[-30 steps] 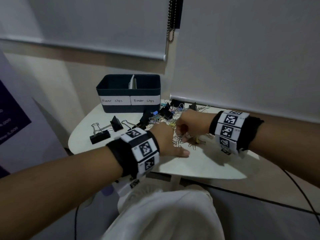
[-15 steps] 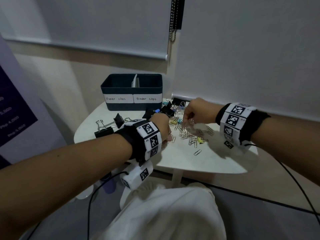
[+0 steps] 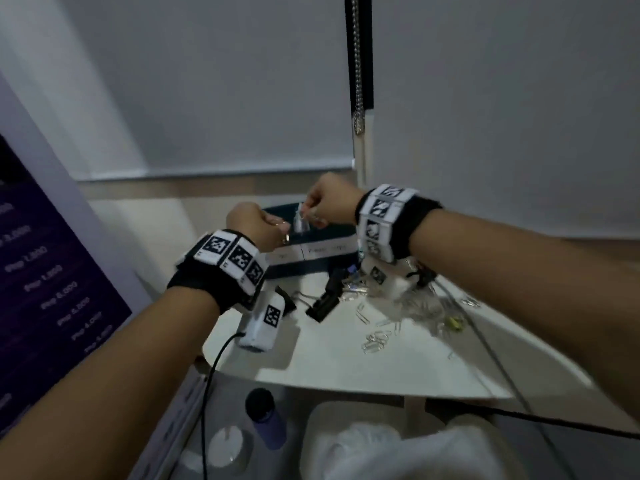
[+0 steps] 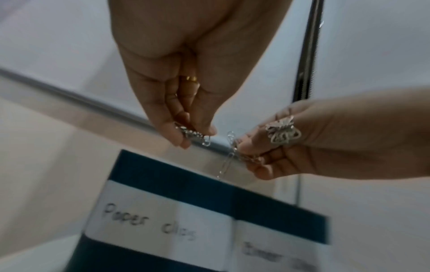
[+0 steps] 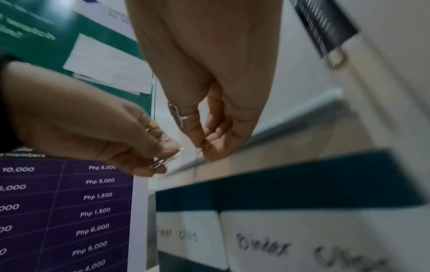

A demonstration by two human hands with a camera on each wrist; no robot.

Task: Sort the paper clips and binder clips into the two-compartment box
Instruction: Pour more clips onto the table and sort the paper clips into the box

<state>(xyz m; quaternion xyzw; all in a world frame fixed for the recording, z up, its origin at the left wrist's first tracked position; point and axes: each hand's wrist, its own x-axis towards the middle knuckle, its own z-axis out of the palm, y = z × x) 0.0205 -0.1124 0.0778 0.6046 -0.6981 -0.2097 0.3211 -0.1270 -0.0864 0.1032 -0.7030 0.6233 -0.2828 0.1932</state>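
Both hands hover over the dark blue two-compartment box (image 3: 322,263), above the side whose label reads "Paper clips" (image 4: 149,224). My left hand (image 3: 280,226) pinches a small bunch of silver paper clips (image 4: 197,138) between thumb and fingers. Beside it, my right hand (image 3: 306,216) pinches more paper clips (image 4: 232,147), and a few linked ones dangle toward the box (image 4: 163,169). In the right wrist view the right hand (image 5: 201,151) and the box (image 5: 302,180) are blurred. Loose paper clips (image 3: 377,337) and black binder clips (image 3: 323,303) lie on the white table (image 3: 346,368).
A blind's bead chain (image 3: 358,64) hangs just behind the box. A purple price poster (image 3: 41,289) stands at the left. Below the table's front edge are a purple bottle (image 3: 266,417) and a black cable (image 3: 214,375). Another cable (image 3: 502,368) crosses the table's right side.
Both hands have lifted from the clip pile on the table and moved back to above the box, each carrying paper clips.
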